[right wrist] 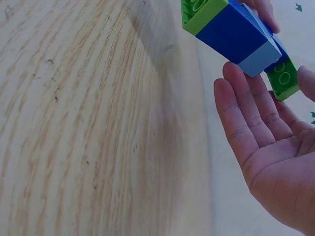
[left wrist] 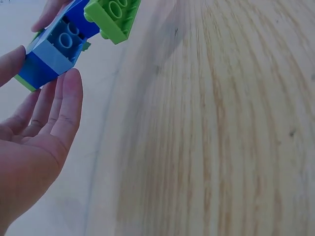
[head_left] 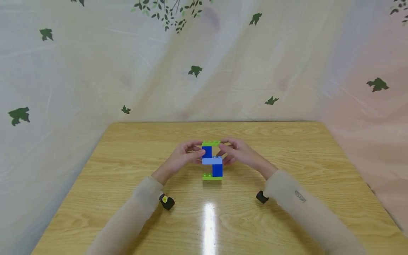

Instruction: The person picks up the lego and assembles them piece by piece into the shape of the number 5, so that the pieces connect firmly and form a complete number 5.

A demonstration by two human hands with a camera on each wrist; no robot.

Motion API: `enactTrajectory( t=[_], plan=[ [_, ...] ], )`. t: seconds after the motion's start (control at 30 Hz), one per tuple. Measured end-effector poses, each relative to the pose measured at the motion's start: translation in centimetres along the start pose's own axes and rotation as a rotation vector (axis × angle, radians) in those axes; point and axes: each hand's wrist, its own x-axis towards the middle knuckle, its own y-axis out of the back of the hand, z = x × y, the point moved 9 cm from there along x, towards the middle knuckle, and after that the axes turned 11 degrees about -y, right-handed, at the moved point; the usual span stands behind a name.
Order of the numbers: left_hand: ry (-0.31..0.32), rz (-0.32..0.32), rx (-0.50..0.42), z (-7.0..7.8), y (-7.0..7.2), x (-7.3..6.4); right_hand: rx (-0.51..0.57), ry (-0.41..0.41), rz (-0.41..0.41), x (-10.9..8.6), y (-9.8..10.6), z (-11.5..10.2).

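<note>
A stepped stack of toy building bricks is held up between both hands in the head view. From top to bottom it has a green plate, a dark blue brick, a light blue piece, another dark blue brick and a green plate. The left hand grips the upper left side, thumb on the upper dark blue brick. At the upper right, the right hand pinches the top plate's end, its other fingers behind the stack. Both wrist views show the bottom green plate's hollow underside.
A wooden table lies beneath the hands, with a bright reflection near its front. Behind it hangs a pale curtain with leaf and bird prints. Small black devices sit at the wrists.
</note>
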Motion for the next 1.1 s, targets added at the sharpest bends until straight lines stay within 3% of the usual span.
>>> enactTrajectory(
  t=[0.33,1.1],
  plan=[
    [0.097,0.006,-0.018,-2.3,0.0,0.2,0.010,-0.075,-0.020,0.6,0.0,1.6],
    [0.172,0.047,0.042,-3.8,0.4,1.1,0.070,-0.190,0.007,2.8,0.9,4.0]
  ],
)
